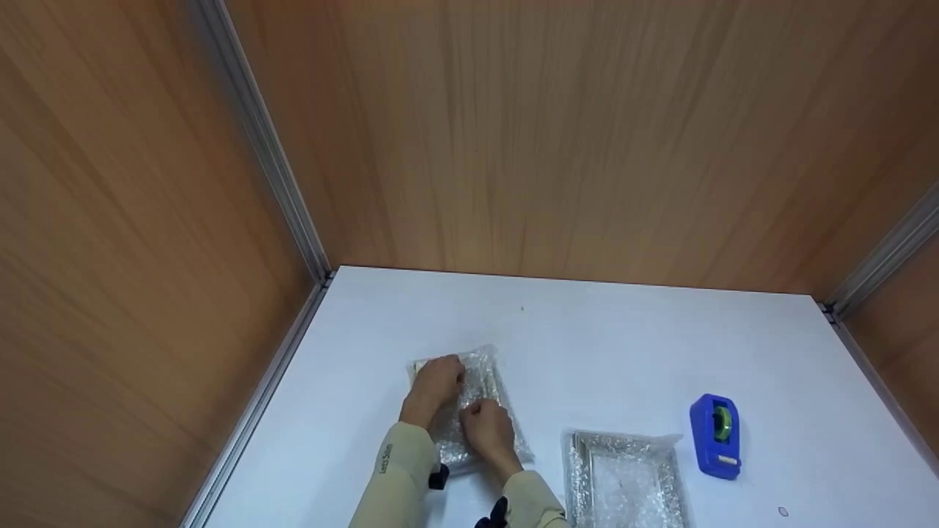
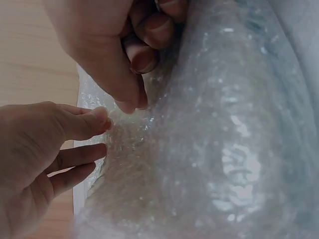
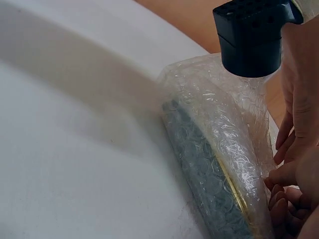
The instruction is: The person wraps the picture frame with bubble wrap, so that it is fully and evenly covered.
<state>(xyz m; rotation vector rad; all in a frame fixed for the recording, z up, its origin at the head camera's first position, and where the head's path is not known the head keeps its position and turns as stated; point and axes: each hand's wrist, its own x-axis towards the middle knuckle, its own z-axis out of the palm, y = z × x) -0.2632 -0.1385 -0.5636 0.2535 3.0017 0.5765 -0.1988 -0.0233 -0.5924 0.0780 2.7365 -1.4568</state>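
A flat, frame-like item in clear bubble wrap (image 1: 480,372) lies on the white table under both hands. In the right wrist view a gold edge (image 3: 230,181) shows through the wrap. My left hand (image 1: 438,379) is at its far left part; thumb and fingertips pinch the wrap at its margin. Closer to me, my right hand (image 1: 489,431) pinches the wrap between thumb and index finger, the other fingers curled. The left wrist view has the left hand (image 2: 37,149) at the left and the right hand (image 2: 104,45) above, fingertips close together.
To the right lies a second bubble-wrapped picture frame (image 1: 582,469). Beyond it stands a blue tape dispenser (image 1: 704,444) with a green roll. Wooden panels (image 1: 550,147) enclose the white table (image 1: 587,352) at the back and sides.
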